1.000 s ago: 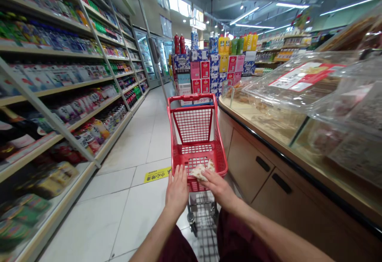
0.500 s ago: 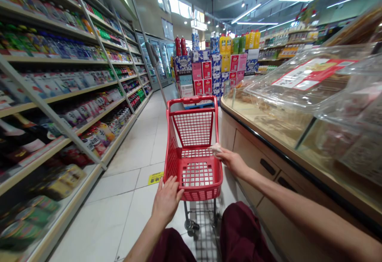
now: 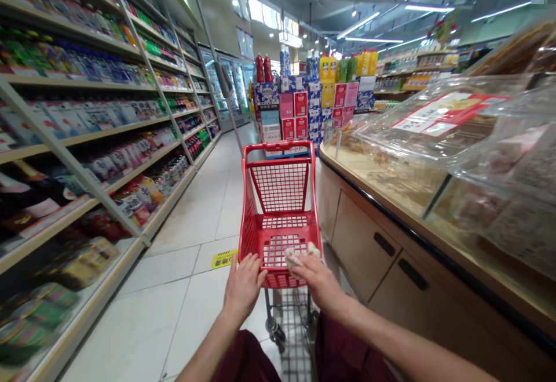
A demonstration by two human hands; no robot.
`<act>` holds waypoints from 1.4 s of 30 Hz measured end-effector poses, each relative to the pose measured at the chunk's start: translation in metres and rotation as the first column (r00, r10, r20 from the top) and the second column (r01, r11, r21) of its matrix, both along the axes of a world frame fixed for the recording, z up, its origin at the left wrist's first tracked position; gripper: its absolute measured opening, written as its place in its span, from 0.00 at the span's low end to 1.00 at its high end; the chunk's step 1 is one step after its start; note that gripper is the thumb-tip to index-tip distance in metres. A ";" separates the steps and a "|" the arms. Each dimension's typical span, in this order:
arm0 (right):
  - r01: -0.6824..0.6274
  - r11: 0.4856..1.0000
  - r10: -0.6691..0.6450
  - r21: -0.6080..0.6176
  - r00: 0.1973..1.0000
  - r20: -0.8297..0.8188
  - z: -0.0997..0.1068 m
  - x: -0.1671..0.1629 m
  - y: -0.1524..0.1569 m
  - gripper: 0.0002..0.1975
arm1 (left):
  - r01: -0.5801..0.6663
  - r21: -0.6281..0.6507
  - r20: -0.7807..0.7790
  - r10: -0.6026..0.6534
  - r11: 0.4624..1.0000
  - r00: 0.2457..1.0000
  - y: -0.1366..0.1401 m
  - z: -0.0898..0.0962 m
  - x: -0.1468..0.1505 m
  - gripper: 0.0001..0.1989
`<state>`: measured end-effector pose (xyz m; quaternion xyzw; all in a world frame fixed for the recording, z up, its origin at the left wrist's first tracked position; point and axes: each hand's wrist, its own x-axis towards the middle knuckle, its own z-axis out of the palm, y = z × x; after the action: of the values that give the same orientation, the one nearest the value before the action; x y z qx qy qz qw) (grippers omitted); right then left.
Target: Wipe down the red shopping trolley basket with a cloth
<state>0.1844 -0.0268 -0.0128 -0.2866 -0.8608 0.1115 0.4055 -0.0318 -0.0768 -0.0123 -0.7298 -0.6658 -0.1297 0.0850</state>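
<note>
A small red shopping cart with a plastic grid basket stands right in front of me. My left hand rests on the near left corner of its rim, fingers stretched forward and thumb apart. Over the near right part of the rim is my right hand, closed on a crumpled whitish cloth. Part of the cloth lies under the fingers, against the rim. Only the grid floor shows inside the basket.
Shelves of bottles and packets line the left side. On the right runs a wooden counter with clear-lidded food displays. Stacked drink cartons stand ahead. A yellow floor sticker lies left of the cart on the tiles.
My right hand has moved with the cloth from the basket's right side rim toward me, to the near right rim. The left hand stays at the near left corner.
</note>
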 end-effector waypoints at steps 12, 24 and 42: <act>-0.094 0.858 -0.128 -0.504 0.913 -0.389 0.006 -0.041 -0.022 0.22 | 0.039 0.088 0.713 -0.090 0.995 0.695 -0.008 0.006 0.059 0.25; 0.333 0.932 -0.344 -0.139 0.937 -0.060 -0.026 0.011 0.007 0.21 | 0.333 0.105 0.179 -0.347 0.937 0.920 0.032 -0.018 0.085 0.20; 0.312 0.945 -0.307 -0.095 0.950 0.062 -0.025 0.025 0.015 0.22 | 0.274 0.153 0.087 -0.289 0.949 0.953 0.029 -0.011 0.005 0.17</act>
<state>0.2097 -0.0121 -0.0381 -0.4413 -0.8074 0.0843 0.3823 -0.0269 -0.0482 -0.0230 -0.8016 -0.5476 -0.2262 0.0801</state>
